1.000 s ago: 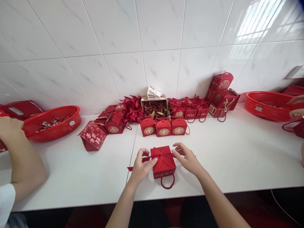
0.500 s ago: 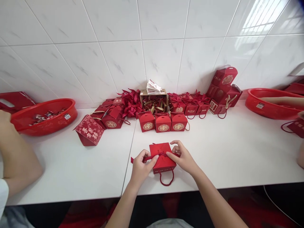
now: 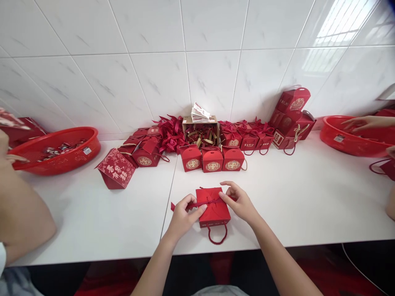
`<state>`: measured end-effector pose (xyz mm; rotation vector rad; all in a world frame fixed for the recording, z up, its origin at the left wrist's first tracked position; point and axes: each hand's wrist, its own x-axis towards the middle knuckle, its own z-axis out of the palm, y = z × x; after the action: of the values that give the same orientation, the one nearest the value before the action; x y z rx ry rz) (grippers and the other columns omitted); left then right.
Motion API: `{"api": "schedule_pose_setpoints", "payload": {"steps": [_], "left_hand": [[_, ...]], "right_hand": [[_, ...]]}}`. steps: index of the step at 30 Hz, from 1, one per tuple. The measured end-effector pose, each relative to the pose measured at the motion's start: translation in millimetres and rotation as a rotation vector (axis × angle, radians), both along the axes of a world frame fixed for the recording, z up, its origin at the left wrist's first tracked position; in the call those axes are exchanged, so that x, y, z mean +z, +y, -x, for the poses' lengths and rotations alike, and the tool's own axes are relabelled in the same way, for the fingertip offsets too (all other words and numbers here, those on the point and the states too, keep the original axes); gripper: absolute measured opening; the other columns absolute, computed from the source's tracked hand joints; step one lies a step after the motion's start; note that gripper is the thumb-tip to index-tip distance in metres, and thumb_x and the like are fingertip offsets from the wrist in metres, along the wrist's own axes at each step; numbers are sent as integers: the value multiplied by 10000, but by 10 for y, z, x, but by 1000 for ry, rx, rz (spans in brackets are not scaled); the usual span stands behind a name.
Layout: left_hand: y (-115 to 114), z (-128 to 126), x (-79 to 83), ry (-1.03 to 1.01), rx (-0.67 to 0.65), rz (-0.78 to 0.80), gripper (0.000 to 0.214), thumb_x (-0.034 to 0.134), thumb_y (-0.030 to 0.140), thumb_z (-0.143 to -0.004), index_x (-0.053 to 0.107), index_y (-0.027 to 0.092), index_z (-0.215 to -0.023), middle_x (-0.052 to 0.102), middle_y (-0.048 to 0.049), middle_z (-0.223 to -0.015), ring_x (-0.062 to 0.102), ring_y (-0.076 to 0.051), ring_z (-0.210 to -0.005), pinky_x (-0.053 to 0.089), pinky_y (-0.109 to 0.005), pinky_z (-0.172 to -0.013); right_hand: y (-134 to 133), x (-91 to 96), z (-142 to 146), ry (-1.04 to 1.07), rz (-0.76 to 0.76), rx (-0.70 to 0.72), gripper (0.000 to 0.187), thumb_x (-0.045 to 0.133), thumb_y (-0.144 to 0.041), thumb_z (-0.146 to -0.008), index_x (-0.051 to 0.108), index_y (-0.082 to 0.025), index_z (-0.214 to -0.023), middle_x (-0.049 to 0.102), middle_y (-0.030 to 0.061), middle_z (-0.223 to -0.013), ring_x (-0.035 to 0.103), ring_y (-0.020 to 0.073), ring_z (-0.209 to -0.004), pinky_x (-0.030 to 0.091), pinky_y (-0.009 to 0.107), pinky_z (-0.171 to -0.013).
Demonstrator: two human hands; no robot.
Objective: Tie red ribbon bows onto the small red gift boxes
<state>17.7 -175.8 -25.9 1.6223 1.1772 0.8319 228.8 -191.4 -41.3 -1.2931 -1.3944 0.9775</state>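
A small red gift box (image 3: 214,209) with a cord handle stands on the white table (image 3: 308,197) near its front edge. A red ribbon (image 3: 197,203) crosses the box's top. My left hand (image 3: 184,217) pinches the ribbon's left part at the box's left side. My right hand (image 3: 239,202) pinches the ribbon at the box's right top edge. Both hands are closed on the ribbon.
Three closed red boxes (image 3: 212,158) stand in a row behind, with more boxes, ribbons and a cardboard box (image 3: 200,130) along the tiled wall. Red baskets sit at far left (image 3: 55,151) and far right (image 3: 352,135). Other people's arms are at the left (image 3: 21,209) and right (image 3: 367,122).
My hands closed in on the ribbon over the box top, the right hand going from spread to pinching. The person at right reached a hand over the right basket.
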Motion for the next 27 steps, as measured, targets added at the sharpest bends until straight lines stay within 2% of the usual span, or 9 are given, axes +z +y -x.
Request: {"api": "schedule_pose_setpoints", "payload": {"steps": [2,6,21,27], "left_hand": [[-7,-15,-19,-55,-16,49,347,625,399,-806,364,205,-686,364,60,-655,339,-99,-601,303,-221,-569],[-16,-32,-51,-129,-47,103,353,618,398,-813,341,210,-700,354,64,-655,328,-92,-580,291,-215,-540],[4,-4,-57,-138,-155,65,323,578,363,-845,318,215,-725,328,56,-712,325,-104,-642,313,-222,-592],[-33,-62,-143,-224,-61,109,352,584,404,-828,307,219,-714,341,61,-678,325,-102,-608,310,-219,-567]], "right_hand": [[-6,-17,35,-5,49,6,398,559,-450,-870,587,-210,-1187,436,-42,-645,419,129,-600,373,262,-592],[9,-53,81,32,78,-36,431,563,-465,-851,638,-177,-1163,407,-37,-642,382,127,-591,343,262,-568],[107,-148,125,85,41,-64,360,588,-457,-834,649,-180,-1055,340,-59,-602,334,114,-554,301,249,-525],[83,-164,124,98,40,-54,372,575,-468,-844,634,-184,-1077,341,-58,-608,343,114,-555,306,246,-520]]}}
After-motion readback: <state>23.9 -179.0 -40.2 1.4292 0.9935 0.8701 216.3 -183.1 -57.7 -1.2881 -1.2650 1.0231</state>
